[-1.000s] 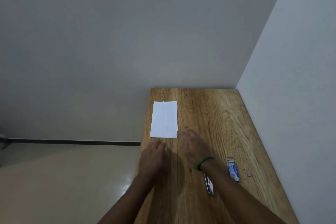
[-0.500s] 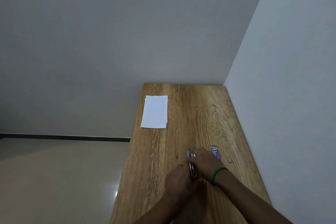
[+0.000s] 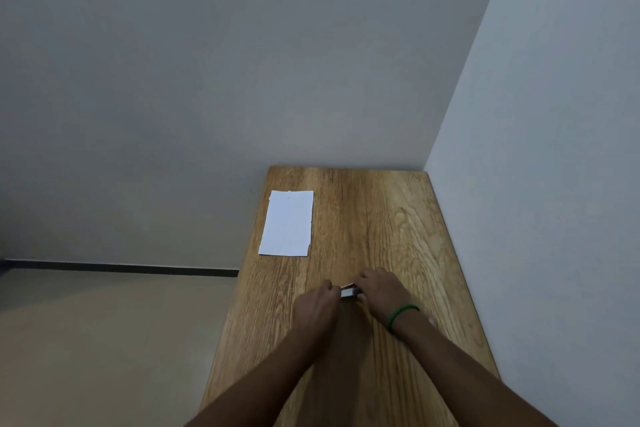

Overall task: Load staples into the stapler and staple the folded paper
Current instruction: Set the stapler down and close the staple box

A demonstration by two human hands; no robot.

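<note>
A folded white paper [image 3: 286, 224] lies flat near the far left corner of the wooden table [image 3: 381, 218]. My left hand [image 3: 317, 310] and my right hand [image 3: 381, 291], which wears a green bead bracelet, meet at the middle of the table. Between their fingertips they pinch a small silvery object that looks like the stapler [image 3: 348, 292]. Only a short end of it shows; the rest is hidden by the fingers. The staple box is out of sight, perhaps behind my right hand.
The table stands in a room corner, with a wall along its right side [image 3: 536, 218] and another behind it. Its left edge drops to a beige floor [image 3: 104, 340]. A tiny pale speck [image 3: 431, 321] lies right of my right wrist.
Both hands drew back from near the paper, picked up the stapler at the near right, and now hold it together at the table's middle. The view shifted slightly.
</note>
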